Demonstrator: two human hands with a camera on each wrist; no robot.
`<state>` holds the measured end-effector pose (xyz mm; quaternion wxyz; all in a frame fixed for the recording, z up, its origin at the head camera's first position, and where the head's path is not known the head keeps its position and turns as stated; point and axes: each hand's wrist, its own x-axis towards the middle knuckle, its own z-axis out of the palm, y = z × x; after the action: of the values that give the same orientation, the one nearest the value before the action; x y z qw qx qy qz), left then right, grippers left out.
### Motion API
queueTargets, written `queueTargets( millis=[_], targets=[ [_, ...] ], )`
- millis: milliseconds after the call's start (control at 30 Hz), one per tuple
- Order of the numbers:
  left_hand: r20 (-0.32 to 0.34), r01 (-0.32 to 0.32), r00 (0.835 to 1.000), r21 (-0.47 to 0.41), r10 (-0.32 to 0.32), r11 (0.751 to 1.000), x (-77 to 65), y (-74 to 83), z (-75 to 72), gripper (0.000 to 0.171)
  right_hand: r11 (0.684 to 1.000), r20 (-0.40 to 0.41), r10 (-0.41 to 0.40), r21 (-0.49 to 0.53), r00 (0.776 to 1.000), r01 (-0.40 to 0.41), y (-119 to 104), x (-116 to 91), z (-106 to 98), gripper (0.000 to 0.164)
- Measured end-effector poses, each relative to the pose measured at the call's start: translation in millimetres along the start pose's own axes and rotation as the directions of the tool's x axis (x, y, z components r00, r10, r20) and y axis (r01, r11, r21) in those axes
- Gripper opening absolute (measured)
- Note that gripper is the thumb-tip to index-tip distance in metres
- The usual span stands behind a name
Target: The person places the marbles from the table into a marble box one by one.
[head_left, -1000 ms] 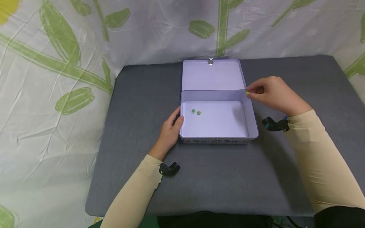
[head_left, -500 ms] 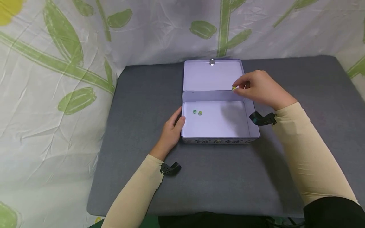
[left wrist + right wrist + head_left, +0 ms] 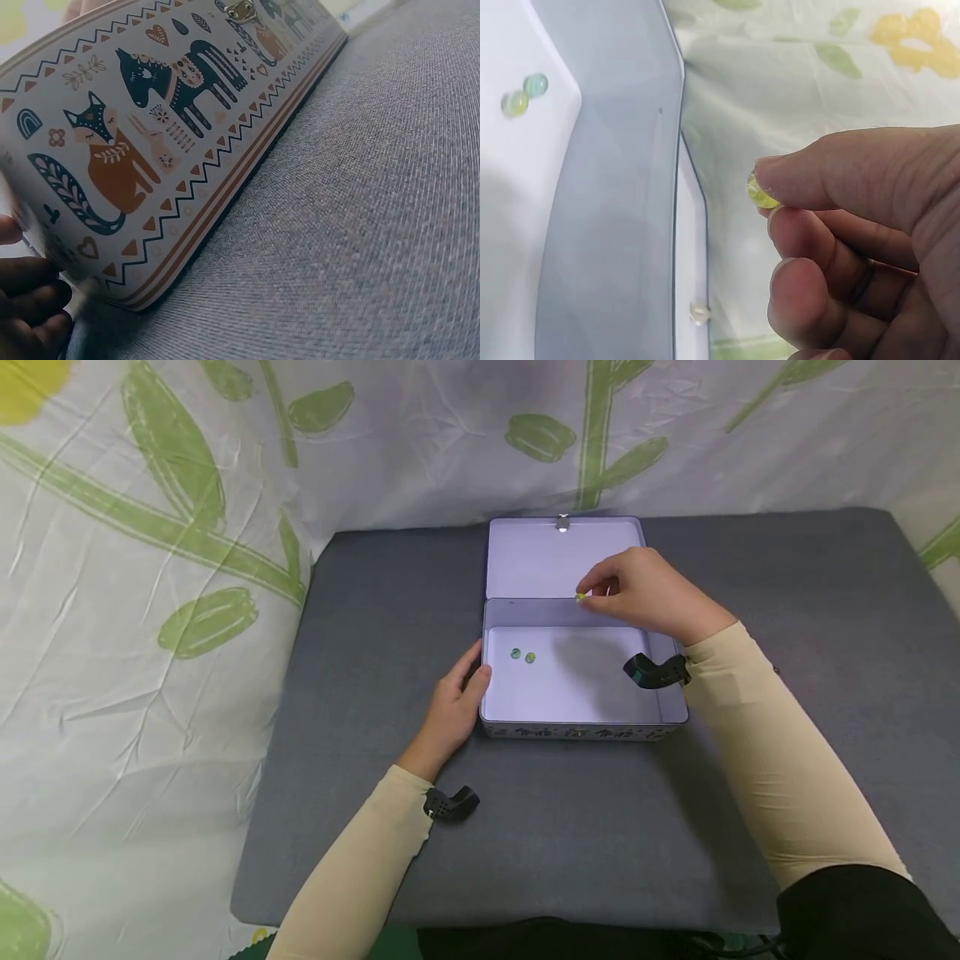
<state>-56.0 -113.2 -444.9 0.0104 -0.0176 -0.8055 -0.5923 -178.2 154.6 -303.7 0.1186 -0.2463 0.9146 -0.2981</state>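
My right hand (image 3: 648, 593) pinches a small yellow-green glass marble (image 3: 761, 193) between thumb and forefinger. It is held over the back wall of an open tin box (image 3: 583, 732), near the lid's hinge line. Two more marbles, one bluish green (image 3: 516, 653) and one yellow-green (image 3: 530, 657), lie close together on the box's white floor, left of centre. My left hand (image 3: 448, 714) holds the box's left side, thumb at the rim and fingers along the outer wall. Fox and horse drawings decorate the box front in the left wrist view.
The lid (image 3: 525, 560) leans back behind the box, a metal clasp (image 3: 562, 524) on its far edge. Grey cloth covers the table (image 3: 360, 693). A white curtain (image 3: 420, 452) with green leaf patterns hangs behind and to the left.
My right hand has moved left with the pinched marble, from the box's back right corner to above the middle of its back wall. The left hand and the two marbles inside stay put.
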Motion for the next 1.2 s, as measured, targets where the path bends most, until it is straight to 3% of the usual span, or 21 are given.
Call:
queueTargets(
  millis=[433,833,1200],
  targets=[
    [0.012,0.005,1.000,-0.003,-0.005,1.000,0.6,-0.5,-1.9,0.057,0.998,0.021,-0.038,0.049,0.999,0.037,-5.2,19.5,25.4,0.014],
    [0.021,-0.004,1.000,-0.002,0.004,1.000,-0.5,0.4,-2.6,0.057,0.988,0.108,0.038,0.142,0.993,-0.053,1.5,25.5,44.6,0.013],
    [0.017,-0.014,1.000,0.001,0.014,1.000,1.0,-3.7,-2.6,0.057,0.994,0.154,0.006,0.109,0.988,-0.023,13.0,32.5,62.3,0.012]
  ],
)
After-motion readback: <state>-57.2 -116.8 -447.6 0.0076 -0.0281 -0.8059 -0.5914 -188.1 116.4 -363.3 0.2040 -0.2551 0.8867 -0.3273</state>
